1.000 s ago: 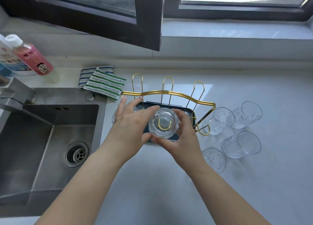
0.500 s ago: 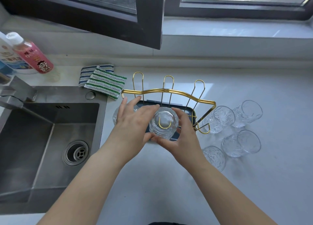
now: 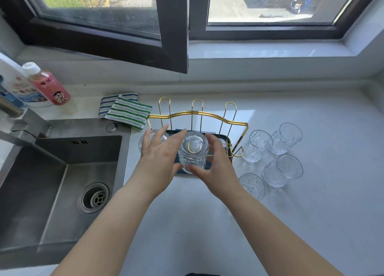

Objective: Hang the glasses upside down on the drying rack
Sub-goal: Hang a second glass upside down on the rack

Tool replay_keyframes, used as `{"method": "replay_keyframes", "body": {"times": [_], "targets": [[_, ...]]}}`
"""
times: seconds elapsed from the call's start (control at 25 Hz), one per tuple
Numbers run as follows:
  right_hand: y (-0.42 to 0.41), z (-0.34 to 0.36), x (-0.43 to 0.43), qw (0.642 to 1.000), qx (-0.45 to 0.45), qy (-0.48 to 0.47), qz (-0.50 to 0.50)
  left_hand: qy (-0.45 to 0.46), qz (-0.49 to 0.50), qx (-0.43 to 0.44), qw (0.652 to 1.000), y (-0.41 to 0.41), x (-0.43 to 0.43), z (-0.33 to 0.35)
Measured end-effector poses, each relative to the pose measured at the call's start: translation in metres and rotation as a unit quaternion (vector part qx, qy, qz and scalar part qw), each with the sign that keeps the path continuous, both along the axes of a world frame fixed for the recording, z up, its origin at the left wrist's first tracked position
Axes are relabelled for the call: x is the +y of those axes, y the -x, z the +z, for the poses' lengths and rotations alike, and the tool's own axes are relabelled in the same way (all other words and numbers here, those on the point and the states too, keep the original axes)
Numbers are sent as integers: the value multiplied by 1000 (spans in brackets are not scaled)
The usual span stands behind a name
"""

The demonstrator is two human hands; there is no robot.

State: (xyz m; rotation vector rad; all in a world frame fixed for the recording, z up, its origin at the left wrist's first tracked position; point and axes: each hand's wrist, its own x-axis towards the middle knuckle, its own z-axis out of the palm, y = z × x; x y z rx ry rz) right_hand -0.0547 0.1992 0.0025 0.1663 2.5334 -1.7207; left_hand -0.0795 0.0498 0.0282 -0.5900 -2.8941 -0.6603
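While the glass [image 3: 194, 151] is sitting mouth-down over a front prong of the drying rack [image 3: 197, 114], both hands are flanking it, so the step in hand looks like seating or letting go. Going left to right: the sink [image 3: 62, 172] is lying well apart from the work, w/ bottles and striped cloths [image 3: 126, 109] behind it, none in the way. Next, a second glass [image 3: 143, 142] is already hanging inverted at the rack's left end, mostly hidden behind the left hand [image 3: 160, 157]. That hand's fingers are spreading apart, palm beside the glass wall; whether it is touching the glass cannot be told. The gold prong tip is showing through the glass base, approx. centred, which is why the glass is standing upright w/o tilt. The right hand [image 3: 216, 163] is cupping the glass's right side and lower rim, fingers loosely curved, not clamped; contact at the rim looks likely. The dark tray under the rack is catching drips. Right of the rack, four glasses [image 3: 282, 169] are lying on the counter [image 3: 207, 223], near the right hand, presumably for quick pickup. Est. progress: two hung, four left.
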Motion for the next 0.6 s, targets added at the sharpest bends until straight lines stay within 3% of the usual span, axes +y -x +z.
{"method": "replay_keyframes", "body": {"times": [0.2,0.4,0.6], "targets": [[-24,3,7,1000,22,-8,2,8,-13,24,1000,-16,4,5],[-80,-9,46,998,53,19,-36,-104,23,32,994,-67,24,-8],[-116,-33,91,986,53,-18,-160,-148,-40,-133,979,-96,56,-41]]}}
